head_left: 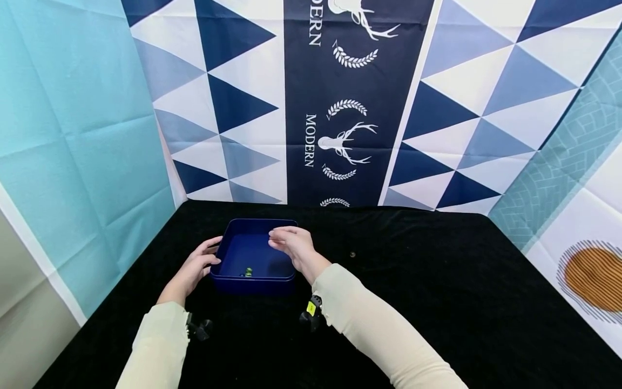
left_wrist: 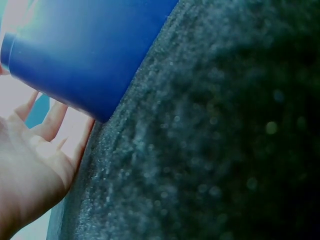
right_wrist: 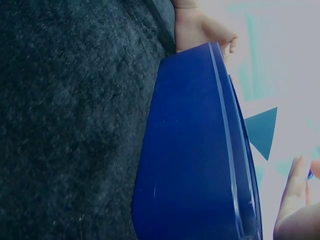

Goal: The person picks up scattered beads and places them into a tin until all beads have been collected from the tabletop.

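A dark blue rectangular box point(head_left: 252, 285) without a lid stands on the black cloth. At its left wall rests my left hand point(head_left: 190, 270), thumb near the rim and fingers loosely extended along the outside; the left wrist view shows these fingers point(left_wrist: 55, 120) beside the wall. Over the box's right side is my right hand point(head_left: 297, 247), thumb and fingers brought together. Between those fingertips a bit of a small shiny blue ball point(right_wrist: 310, 174) shows, mostly hidden. Inside the box, near its front wall, lie small green glassy pieces point(head_left: 249, 272) with a darker one beside them.
A small brownish round piece point(head_left: 352, 254) lies on the black cloth point(head_left: 413, 281) right of the box. Patterned fabric point(head_left: 335, 108) hangs behind the table, with a light blue curtain point(head_left: 82, 135) at the left.
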Tool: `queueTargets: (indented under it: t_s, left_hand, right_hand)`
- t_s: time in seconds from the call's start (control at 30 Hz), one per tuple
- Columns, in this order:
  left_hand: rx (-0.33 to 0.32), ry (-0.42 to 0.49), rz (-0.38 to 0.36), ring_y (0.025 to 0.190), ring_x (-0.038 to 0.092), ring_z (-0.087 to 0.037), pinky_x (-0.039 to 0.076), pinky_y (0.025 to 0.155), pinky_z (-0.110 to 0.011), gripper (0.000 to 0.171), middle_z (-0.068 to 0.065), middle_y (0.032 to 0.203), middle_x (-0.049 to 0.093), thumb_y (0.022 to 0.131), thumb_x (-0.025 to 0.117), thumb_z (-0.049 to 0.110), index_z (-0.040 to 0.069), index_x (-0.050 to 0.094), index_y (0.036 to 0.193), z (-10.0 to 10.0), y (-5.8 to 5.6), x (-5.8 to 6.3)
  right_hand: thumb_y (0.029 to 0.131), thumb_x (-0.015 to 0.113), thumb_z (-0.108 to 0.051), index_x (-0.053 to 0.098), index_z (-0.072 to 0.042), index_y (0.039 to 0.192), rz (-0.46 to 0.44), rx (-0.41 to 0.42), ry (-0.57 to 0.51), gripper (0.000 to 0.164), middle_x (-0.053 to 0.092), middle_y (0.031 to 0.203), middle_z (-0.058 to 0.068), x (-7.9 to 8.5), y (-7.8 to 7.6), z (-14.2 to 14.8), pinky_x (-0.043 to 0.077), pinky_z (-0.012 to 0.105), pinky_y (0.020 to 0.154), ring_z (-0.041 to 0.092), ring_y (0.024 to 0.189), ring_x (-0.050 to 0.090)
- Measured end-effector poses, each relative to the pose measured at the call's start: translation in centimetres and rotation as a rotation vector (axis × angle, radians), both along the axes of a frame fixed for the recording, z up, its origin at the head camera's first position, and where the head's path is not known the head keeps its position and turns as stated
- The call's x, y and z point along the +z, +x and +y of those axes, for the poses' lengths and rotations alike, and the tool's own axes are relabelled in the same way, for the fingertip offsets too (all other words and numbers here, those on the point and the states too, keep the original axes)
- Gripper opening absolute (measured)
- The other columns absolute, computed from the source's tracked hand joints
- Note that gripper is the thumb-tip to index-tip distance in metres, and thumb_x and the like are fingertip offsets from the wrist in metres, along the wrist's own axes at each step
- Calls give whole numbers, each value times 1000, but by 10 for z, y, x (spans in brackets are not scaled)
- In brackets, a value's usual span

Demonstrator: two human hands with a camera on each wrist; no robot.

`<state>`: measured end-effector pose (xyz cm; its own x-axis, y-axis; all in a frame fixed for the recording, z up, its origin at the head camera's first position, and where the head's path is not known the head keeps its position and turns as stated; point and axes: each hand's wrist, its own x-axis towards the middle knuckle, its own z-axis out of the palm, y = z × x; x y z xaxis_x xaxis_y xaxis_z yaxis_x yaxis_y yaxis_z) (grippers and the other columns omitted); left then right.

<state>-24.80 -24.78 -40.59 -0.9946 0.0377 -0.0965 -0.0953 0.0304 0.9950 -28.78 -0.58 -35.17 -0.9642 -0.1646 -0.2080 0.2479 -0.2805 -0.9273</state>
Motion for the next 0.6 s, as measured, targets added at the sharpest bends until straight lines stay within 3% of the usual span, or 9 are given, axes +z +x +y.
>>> queueTargets:
  t_s: [0.47, 0.6]
  left_hand:
    - [3, 5, -7, 127, 30, -34, 38, 91, -37, 64, -22, 148, 21, 87, 44, -1, 6, 22, 147, -1, 1, 1]
    - [6, 5, -10, 127, 30, -34, 39, 89, -34, 64, -23, 147, 22, 87, 43, -1, 5, 22, 147, 0, 2, 3]
  right_hand:
    - [82, 64, 4, 63, 10, 104, 6, 13, 7, 23, 65, 101, 22, 1, 2, 1, 52, 28, 73, 16, 73, 65]
    - [82, 64, 4, 62, 11, 105, 16, 12, -2, 25, 66, 97, 19, 0, 5, 6, 52, 28, 73, 15, 72, 64]
